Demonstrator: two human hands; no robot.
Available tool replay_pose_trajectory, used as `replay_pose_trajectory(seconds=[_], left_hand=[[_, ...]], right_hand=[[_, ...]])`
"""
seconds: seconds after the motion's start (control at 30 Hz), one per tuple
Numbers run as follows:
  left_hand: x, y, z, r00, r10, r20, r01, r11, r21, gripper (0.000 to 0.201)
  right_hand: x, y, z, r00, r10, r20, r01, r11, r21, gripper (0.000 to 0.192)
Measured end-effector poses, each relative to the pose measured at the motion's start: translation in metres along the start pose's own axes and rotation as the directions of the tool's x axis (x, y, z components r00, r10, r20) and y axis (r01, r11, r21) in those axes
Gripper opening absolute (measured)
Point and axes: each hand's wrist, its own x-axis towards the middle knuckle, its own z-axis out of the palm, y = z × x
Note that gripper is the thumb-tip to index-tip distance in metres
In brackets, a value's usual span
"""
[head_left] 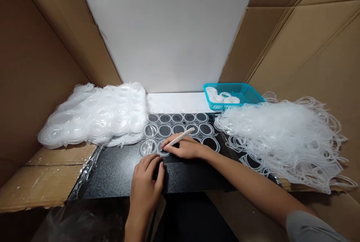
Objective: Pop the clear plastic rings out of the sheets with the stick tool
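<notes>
A clear sheet of ring-shaped pieces (177,130) lies in rows on a black speckled board (118,171). My right hand (185,146) grips a slim white pen-like tool (180,138). Its tip points down at a ring in the nearest row, and the fingers hide part of that ring. I cannot make out what kind of tip it has. My left hand (147,174) rests on the board at the near edge of the sheet, fingers bent and thumb apart from them. Nothing shows in its grasp.
A thick stack of ring sheets (98,112) stands to the left. On the right is a loose heap of cut-out sheets (281,133). Behind it sits a turquoise basket (250,94) with several white rings (231,100). Cardboard walls (315,47) flank the workplace.
</notes>
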Motion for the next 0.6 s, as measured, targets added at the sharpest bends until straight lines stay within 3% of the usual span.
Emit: replay_pose_trajectory(seconds=[0.13,0.37,0.5,0.6], left_hand=[[0.000,0.009,-0.001,0.999,0.039,0.023,-0.041,0.996,0.083,0.022],[0.002,0.011,-0.001,0.996,0.073,0.043,-0.078,0.986,0.147,0.021],[0.002,0.012,-0.002,0.993,0.092,0.074,-0.104,0.979,0.177,0.023],[0.003,0.014,-0.001,0.991,0.083,0.106,-0.103,0.975,0.196,0.026]], right_hand=[[0.000,0.004,-0.003,0.997,0.078,-0.020,-0.078,0.997,0.031,0.017],[-0.002,0.000,-0.008,1.000,0.012,0.026,-0.013,0.999,0.033,0.019],[-0.003,0.004,-0.007,0.982,-0.184,0.045,0.187,0.978,-0.094,0.023],[-0.004,0.010,-0.004,0.913,-0.398,0.092,0.407,0.864,-0.297,0.028]])
